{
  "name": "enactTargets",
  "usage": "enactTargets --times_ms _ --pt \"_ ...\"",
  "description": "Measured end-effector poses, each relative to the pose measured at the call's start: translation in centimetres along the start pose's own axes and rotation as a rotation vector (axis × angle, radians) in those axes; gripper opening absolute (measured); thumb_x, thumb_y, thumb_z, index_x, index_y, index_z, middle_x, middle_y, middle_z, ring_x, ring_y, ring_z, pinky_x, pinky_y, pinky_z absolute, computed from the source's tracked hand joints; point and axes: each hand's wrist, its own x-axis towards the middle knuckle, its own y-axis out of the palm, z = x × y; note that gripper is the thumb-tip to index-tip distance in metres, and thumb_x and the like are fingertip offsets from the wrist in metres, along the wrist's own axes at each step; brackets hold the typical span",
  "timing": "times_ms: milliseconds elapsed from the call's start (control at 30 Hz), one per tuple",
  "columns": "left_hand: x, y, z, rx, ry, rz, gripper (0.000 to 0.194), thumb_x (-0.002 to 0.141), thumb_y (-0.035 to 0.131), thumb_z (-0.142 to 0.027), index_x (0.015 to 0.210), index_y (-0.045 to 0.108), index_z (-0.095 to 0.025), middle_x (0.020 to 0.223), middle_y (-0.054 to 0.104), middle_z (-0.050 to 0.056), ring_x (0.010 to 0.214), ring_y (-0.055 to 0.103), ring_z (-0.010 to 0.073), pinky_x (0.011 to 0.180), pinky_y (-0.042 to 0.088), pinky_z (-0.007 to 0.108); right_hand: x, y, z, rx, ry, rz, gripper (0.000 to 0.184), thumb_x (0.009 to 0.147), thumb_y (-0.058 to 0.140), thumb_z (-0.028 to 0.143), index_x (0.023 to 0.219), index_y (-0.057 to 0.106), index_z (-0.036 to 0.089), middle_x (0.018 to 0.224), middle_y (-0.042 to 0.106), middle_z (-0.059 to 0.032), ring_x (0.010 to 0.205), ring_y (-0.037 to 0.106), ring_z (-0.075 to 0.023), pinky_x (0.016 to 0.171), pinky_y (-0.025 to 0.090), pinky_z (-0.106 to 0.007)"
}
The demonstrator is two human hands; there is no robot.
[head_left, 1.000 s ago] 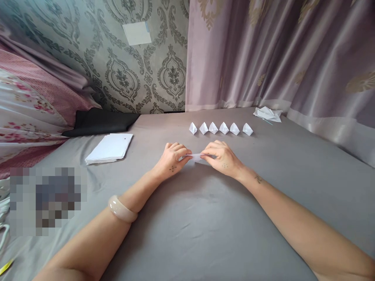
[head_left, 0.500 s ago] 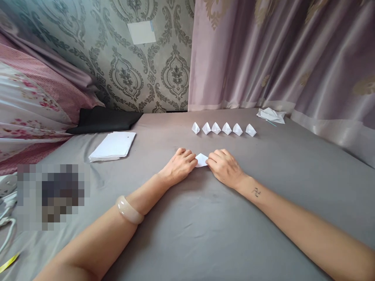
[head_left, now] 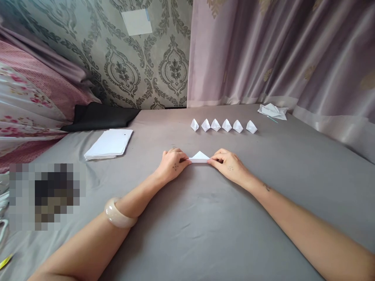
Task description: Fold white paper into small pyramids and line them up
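Note:
A piece of folded white paper [head_left: 200, 157] is stretched between my two hands, just above or on the grey sheet. It has a peak in the middle and a straight band along the near edge. My left hand [head_left: 175, 162] pinches its left end between thumb and fingers. At the right end, my right hand [head_left: 227, 164] pinches the band in the same way. Beyond the hands stands a row of several small folded white paper shapes [head_left: 216, 125], each pointed at the top.
A stack of white paper [head_left: 109, 143] lies at the left, with a black cloth [head_left: 101, 116] behind it. Crumpled or folded white paper [head_left: 273, 111] sits at the far right near the curtain [head_left: 249, 50]. Something yellow [head_left: 5, 261] shows at the lower left edge.
The paper's near edge now shows as a straight band with a peak above it. Both hands have rolled so that the thumbs show, and they are slightly farther apart.

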Motion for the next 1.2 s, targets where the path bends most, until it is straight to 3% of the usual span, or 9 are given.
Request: enactTargets --times_ms 133,267,600,1200 --pt "0.2 -0.3 -0.2 -0.174 -0.17 0.039 0.024 0.081 0.058 -0.039 0.08 0.072 -0.02 0.089 0.065 0.005 0.083 0.059 0.0208 0.073 0.044 0.032 0.9 -0.4 -0.4 0.078 0.103 0.054 0.024 0.08 0.061 0.043 0.071 0.073 0.024 0.094 0.063 -0.0027 0.072 0.057 -0.0154 0.068 0.043 -0.03" --pt "0.3 -0.3 -0.4 -0.199 -0.238 0.042 0.029 0.081 0.055 -0.043 0.08 0.072 -0.018 0.087 0.063 0.005 0.078 0.057 0.0193 0.066 0.044 0.029 1.7 -0.5 -1.1 0.095 0.129 0.07 0.031 0.077 0.061 0.046 0.064 0.069 0.02 0.096 0.062 -0.0042 0.072 0.056 -0.0155 0.066 0.041 -0.03" --pt "0.4 -0.5 -0.6 -0.178 -0.302 0.056 0.032 0.079 0.056 -0.046 0.075 0.069 -0.017 0.087 0.061 0.004 0.073 0.056 0.0169 0.062 0.041 0.027 2.2 -1.9 -0.8 0.109 0.16 0.181 0.032 0.073 0.063 0.042 0.055 0.057 0.017 0.095 0.06 -0.0029 0.067 0.051 -0.0123 0.06 0.037 -0.027" --pt "0.6 -0.3 -0.3 -0.172 -0.274 0.065 0.032 0.08 0.055 -0.045 0.074 0.069 -0.016 0.087 0.063 0.005 0.076 0.057 0.0183 0.067 0.042 0.029 1.7 -1.2 -1.3 0.042 0.055 0.118 0.029 0.077 0.06 0.039 0.058 0.057 0.018 0.097 0.058 -0.0006 0.063 0.046 -0.0092 0.06 0.035 -0.028"
